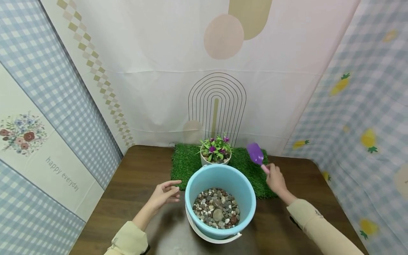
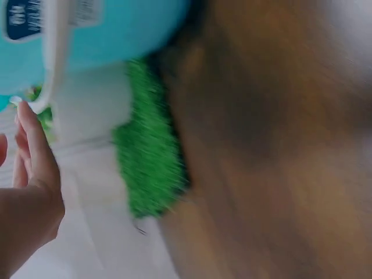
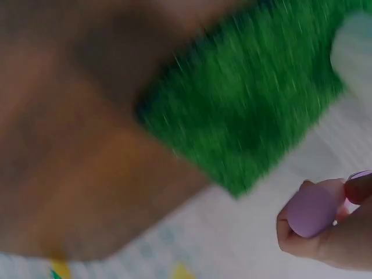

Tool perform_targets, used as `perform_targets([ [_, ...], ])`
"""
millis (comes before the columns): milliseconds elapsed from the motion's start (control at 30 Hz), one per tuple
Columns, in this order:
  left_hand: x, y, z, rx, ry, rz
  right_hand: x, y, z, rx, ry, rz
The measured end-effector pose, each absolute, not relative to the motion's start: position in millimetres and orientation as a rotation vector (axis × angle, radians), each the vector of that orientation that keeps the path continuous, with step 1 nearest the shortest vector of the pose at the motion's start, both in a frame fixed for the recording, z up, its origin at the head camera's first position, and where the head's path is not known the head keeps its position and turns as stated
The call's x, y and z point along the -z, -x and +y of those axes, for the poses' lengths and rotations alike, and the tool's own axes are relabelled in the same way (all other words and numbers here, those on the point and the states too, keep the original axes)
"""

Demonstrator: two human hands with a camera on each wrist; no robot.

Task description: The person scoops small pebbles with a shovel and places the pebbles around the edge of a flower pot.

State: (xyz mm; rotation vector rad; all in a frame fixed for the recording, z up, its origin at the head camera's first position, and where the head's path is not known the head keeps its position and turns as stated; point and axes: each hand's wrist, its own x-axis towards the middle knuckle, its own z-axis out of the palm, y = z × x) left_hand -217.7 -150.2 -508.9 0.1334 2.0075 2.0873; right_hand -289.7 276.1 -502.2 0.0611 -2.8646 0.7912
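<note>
A blue bucket (image 1: 220, 173) with a white handle (image 1: 216, 241) stands at the front of the table, its bottom covered with mixed pebbles (image 1: 216, 209). In my right hand (image 1: 275, 180) I grip the pink handle of a small trowel; its purple scoop (image 1: 255, 153) points up and away, over the right part of the grass mat. The round end of the handle (image 3: 312, 210) shows in the right wrist view. To the left of the bucket, my left hand (image 1: 164, 194) is held with fingers loosely extended and nothing in them. It appears near the handle's end in the left wrist view.
Behind the bucket, a white pot (image 1: 205, 161) with a purple-flowered plant (image 1: 216, 147) stands on a green grass mat (image 1: 185, 159). The brown wooden table (image 1: 140, 170) extends to both sides. Patterned cloths hang at the back and sides.
</note>
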Motion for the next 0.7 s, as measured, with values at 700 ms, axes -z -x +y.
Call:
perform_targets([
  [700,575.2,216.6,-190.8,-1.521,-0.11,3.227,583.1,239.9,270.2,-1.067,0.391,-2.96],
])
